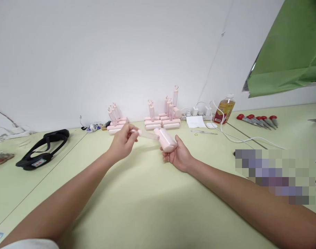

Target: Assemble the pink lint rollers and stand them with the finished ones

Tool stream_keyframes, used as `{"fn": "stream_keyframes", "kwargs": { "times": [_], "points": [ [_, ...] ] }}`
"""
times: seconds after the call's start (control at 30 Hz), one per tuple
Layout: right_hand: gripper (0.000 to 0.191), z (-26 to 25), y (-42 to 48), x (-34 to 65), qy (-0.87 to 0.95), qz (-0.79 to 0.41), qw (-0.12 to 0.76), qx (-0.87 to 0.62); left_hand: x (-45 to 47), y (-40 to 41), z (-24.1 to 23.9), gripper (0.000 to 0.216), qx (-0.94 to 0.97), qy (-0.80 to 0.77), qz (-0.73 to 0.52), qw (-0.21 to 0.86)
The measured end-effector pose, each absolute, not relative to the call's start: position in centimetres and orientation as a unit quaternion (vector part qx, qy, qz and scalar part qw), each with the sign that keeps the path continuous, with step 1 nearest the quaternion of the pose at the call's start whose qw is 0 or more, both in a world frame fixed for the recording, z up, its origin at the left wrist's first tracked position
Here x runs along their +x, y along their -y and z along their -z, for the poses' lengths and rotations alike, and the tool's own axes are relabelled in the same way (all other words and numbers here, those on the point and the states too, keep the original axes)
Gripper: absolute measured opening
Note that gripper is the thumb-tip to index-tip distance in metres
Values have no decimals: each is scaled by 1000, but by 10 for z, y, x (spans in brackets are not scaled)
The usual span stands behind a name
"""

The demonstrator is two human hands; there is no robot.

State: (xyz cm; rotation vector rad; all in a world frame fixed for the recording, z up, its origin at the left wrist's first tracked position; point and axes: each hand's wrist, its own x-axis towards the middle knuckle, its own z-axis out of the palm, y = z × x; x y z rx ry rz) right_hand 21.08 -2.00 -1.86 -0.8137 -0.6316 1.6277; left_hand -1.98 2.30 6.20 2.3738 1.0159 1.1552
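My right hand [177,156] lies palm up on the pale green table [147,207], fingers curled round a pink cylindrical roller [165,139]. My left hand [123,140] pinches the end of a pale pink handle [147,134] that runs into the roller's left end. Both hands hover just above the table, in front of the stacks at the back.
Pink rollers and handles stand stacked at the back [163,117] and a smaller group to their left [115,121]. A black strap [44,148] lies at left. An oil bottle [224,110], white cables [238,138], red-handled tools [256,120] and a green sheet [290,52] lie to the right.
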Motion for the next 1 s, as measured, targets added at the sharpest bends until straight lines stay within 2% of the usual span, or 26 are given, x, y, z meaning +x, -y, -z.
{"fn": "stream_keyframes", "kwargs": {
  "times": [0.17,0.3,0.43,0.6,1.0],
  "points": [
    [28,25,23,206,400,-654,521,-375,-65,-4,-24,16,852,-412,-300,118],
    [31,25,29,203,482,-614,491,-385,-63,-7,-14,28,871,-445,-192,80],
    [41,23,32,202,519,-589,472,-401,-50,-7,-6,37,891,-424,-141,79],
    [42,24,32,199,515,-572,477,-424,-49,-6,-3,31,901,-407,-137,58],
    [40,22,33,196,487,-547,502,-460,-58,-15,-1,31,877,-435,-187,81]
  ]
}}
